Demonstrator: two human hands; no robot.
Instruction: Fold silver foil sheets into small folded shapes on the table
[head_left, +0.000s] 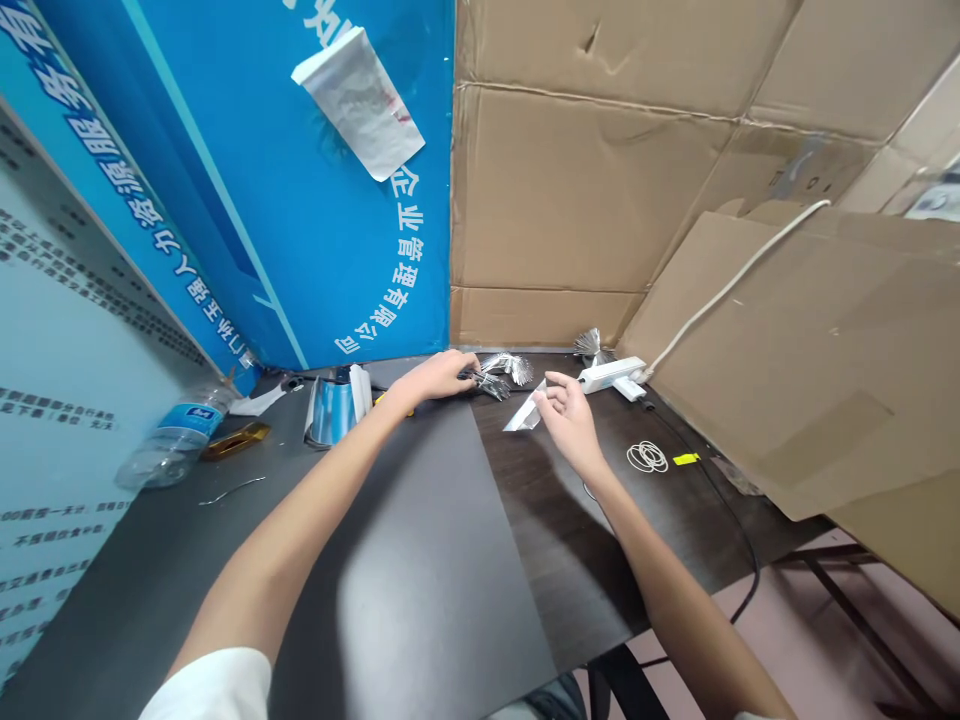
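Note:
My left hand (445,376) reaches to the back of the table, its fingers curled at the end of a fringed bundle of silver foil strips (493,385). Right behind that bundle lies another silver foil fringe (516,368). In my right hand (571,418), thumb and fingers pinch a flat, shiny silver foil piece (525,412) just above the dark wood part of the tabletop. Part of this piece is hidden by the fingers. Beside my left forearm stands a stack of blue and silver foil sheets (332,408).
A white power strip (613,374) with a plugged-in cable sits at the back right, near another foil fringe (589,344). Coiled white cord (646,457) and a yellow tag (685,459) lie right. A plastic bottle (180,440) and amber tape (236,441) are left. Cardboard walls (555,190) enclose the back.

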